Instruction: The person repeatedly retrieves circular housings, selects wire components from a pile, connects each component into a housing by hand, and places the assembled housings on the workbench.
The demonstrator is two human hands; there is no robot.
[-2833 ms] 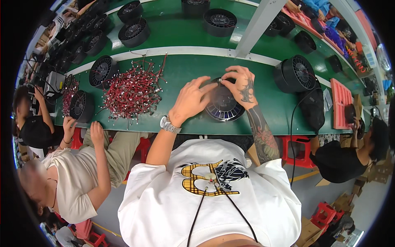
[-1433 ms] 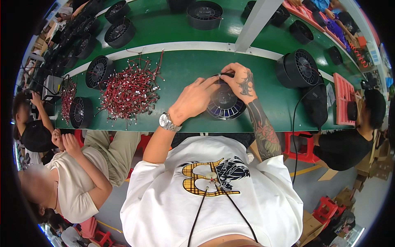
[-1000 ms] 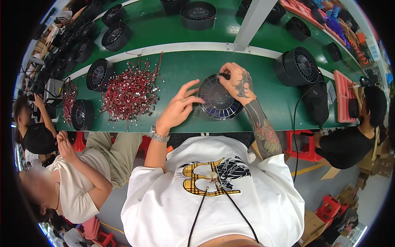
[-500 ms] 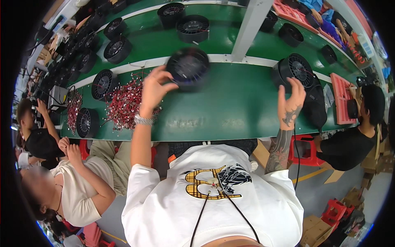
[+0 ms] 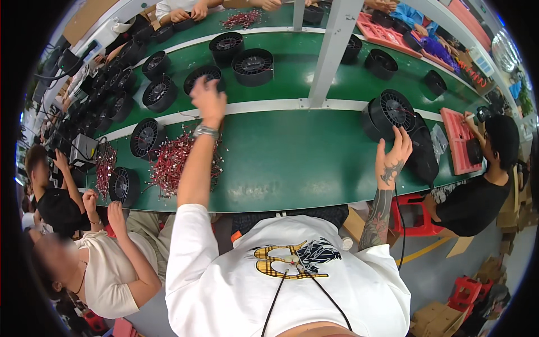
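My left hand [image 5: 209, 103] reaches over the white rail to a black round fan [image 5: 197, 74] on the green strip beyond it. Its fingers look spread over the fan's near side, slightly blurred, and hide part of the rim. At the right, my right hand [image 5: 394, 157] has thumb and fingers apart. Its fingertips are at the lower rim of another black fan [image 5: 397, 110], which leans tilted against a second black round housing [image 5: 370, 124]. Whether they touch the rim I cannot tell.
A heap of red wired connectors [image 5: 182, 163] lies left on the green table [image 5: 281, 163], between black fans. A white post [image 5: 331, 53] rises from the rail. A black bag [image 5: 422, 151] and pink tray [image 5: 461, 143] are at the right. Co-workers sit on both sides.
My left hand has carried the fan from above the near table, away and leftward, onto the strip beyond the rail. My right hand stays beside the tilted fan. The view has shifted slightly.
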